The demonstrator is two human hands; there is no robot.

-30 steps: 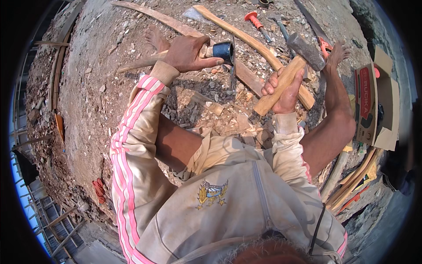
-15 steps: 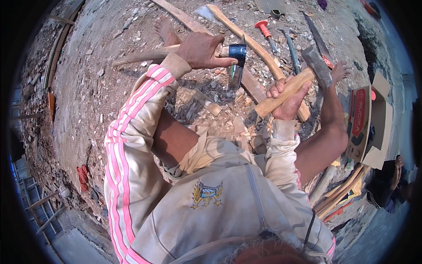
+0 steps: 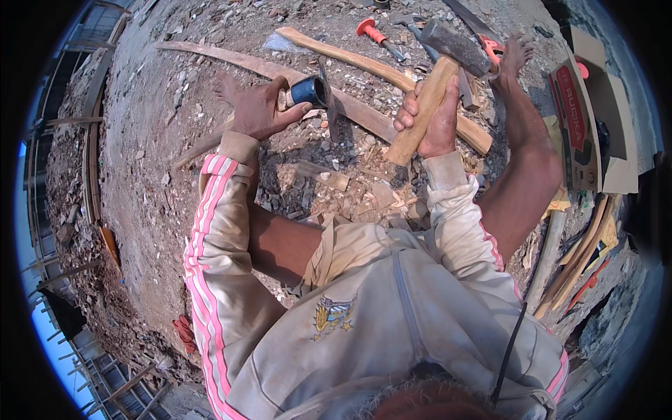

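Left hand [image 3: 260, 108] is wrapped tight around a chisel [image 3: 311, 94] with a wooden grip and a blue collar; the blade runs down to a pale wood piece [image 3: 329, 180] on the ground, though whether the tip touches it is hard to tell. Right hand [image 3: 428, 119] is clenched on the wooden handle of a hammer [image 3: 437, 77], with the dark metal head raised above and to the right of the chisel.

Risks, judged from this: the hammer head sits off to the side of the chisel end, so a swing that drifts could glance off the collar and hit the left hand's knuckles, which sit right beside the striking end. The chisel looks tilted, so a blow could skid the blade sideways off the wood. Nothing clamps the wood piece, which lies on loose chips [image 3: 371, 199], so it could shift or kick out. The person's bare leg [image 3: 525, 161] and foot [image 3: 514, 56] lie close on the right, inside the hammer's reach.

Around: a long curved wood plank [image 3: 238, 63] runs behind the chisel, and a second curved handle-like piece [image 3: 350, 56] lies beyond it. A red-handled tool [image 3: 374, 31] and other metal tools lie at the top. An open cardboard box [image 3: 595, 105] is at right, with thin wood strips [image 3: 581, 259] below it. The dirt ground [image 3: 147, 175] is full of rubble and scraps, crowding the work spot.
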